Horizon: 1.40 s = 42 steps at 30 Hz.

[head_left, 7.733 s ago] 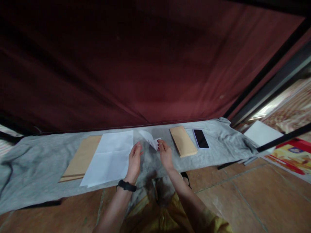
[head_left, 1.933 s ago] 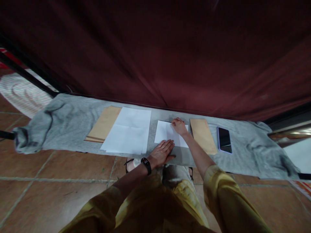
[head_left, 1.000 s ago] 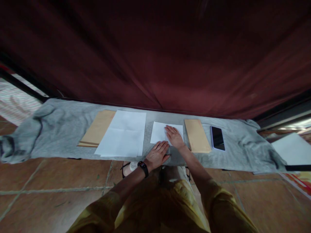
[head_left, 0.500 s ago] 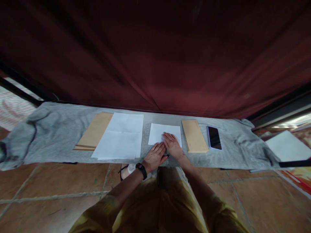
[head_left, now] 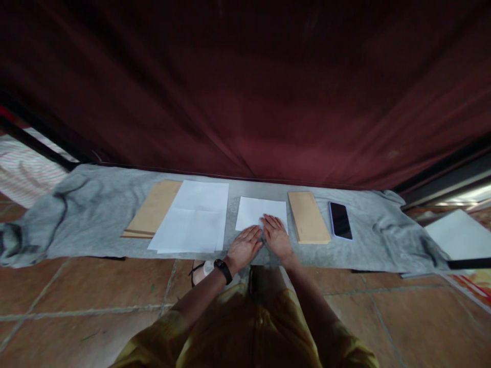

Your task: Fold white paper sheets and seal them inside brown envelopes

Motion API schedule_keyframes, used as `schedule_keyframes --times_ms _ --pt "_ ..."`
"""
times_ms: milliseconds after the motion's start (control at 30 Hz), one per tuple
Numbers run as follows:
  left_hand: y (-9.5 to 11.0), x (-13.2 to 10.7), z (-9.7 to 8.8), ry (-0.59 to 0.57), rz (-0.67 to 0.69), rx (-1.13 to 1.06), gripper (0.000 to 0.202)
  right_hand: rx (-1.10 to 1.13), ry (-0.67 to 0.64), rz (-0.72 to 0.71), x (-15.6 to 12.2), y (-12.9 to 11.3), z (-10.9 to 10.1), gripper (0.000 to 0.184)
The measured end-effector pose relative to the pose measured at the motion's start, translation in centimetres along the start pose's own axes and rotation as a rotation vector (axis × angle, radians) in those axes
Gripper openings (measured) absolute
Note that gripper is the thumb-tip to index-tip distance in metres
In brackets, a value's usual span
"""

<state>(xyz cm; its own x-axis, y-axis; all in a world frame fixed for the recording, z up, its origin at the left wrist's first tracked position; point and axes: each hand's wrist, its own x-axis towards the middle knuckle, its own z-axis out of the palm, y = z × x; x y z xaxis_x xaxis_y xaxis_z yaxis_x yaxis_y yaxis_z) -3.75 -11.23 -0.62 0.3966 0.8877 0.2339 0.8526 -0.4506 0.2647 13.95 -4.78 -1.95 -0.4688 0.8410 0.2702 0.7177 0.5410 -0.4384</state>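
A small white sheet of paper (head_left: 253,208), perhaps folded, lies flat in front of me. My left hand (head_left: 245,246), with a black band on its wrist, rests at the sheet's lower edge, fingers stretched out. On the sheet's lower right part lies my right hand (head_left: 276,235), palm down with fingers extended. The fingertips of both hands are close together. Larger white sheets (head_left: 192,225) with a crease lie to the left, partly over brown envelopes (head_left: 151,210). To the right is a stack of narrow brown envelopes (head_left: 310,219).
A smartphone (head_left: 340,221) lies right of the narrow envelopes. Grey cloth (head_left: 103,204) covers the narrow surface. Behind it hangs a dark red curtain (head_left: 245,102). A white panel (head_left: 460,235) is at the far right, and tiled floor (head_left: 115,291) shows below.
My right hand has slid slightly down and to the right on the small sheet. My left hand stays by the lower edge. The whole view has shifted a little.
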Motion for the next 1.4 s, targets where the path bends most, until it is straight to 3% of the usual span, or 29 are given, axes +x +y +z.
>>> schedule_keyframes --times_ms 233,567,733,1067,1233,1400 --pt "-0.9 2.0 0.6 0.007 -0.099 0.064 0.052 -0.011 0.009 0.007 0.2 -0.1 0.0 0.041" --pt "-3.5 7.7 1.0 -0.093 -0.004 0.099 0.052 0.01 0.047 0.005 0.2 -0.1 0.1 0.044" --pt "-4.4 9.2 1.0 -0.084 0.009 0.102 0.052 0.005 0.062 0.011 0.3 -0.3 0.0 0.045" --pt "-5.5 8.5 2.9 0.056 -0.122 0.117 0.055 -0.038 0.067 0.006 0.2 -0.4 0.0 0.046" --pt "-4.9 7.2 2.2 0.053 -0.175 0.15 0.055 -0.049 0.084 0.013 0.0 -0.3 0.4 0.045" --pt "-3.8 5.5 1.3 0.059 -0.116 0.22 0.053 -0.074 0.064 0.015 0.0 -0.3 0.5 0.044"
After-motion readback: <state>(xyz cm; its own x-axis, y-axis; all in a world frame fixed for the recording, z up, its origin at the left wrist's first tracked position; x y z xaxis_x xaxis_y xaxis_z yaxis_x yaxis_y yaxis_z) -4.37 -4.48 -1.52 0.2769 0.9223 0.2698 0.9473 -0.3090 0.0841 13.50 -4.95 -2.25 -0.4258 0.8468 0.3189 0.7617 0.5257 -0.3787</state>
